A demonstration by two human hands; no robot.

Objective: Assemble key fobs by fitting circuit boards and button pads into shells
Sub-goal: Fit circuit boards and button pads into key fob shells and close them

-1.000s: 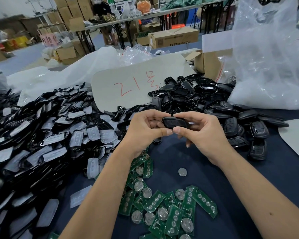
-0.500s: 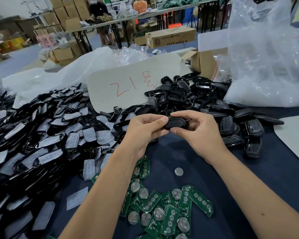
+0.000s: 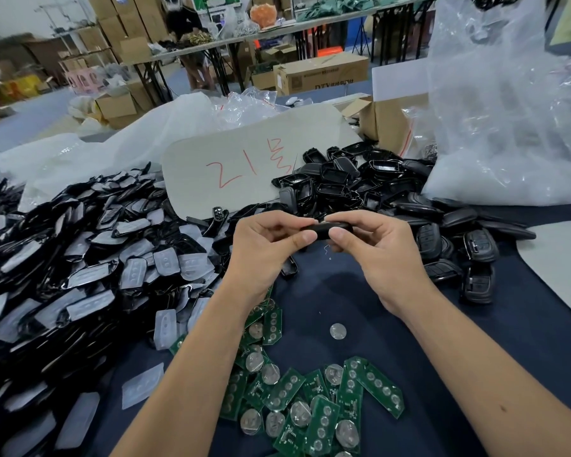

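A big pile of button pads (image 3: pixel 80 258) lies left, shells (image 3: pixel 360 183) behind, circuit boards (image 3: pixel 310 397) in front, a coin (image 3: pixel 338 331) between.

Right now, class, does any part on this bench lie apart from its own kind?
Yes: one coin cell lies alone on the dark cloth, apart from the circuit boards, which carry their cells. Both hands pinch a black fob: left hand, right hand.
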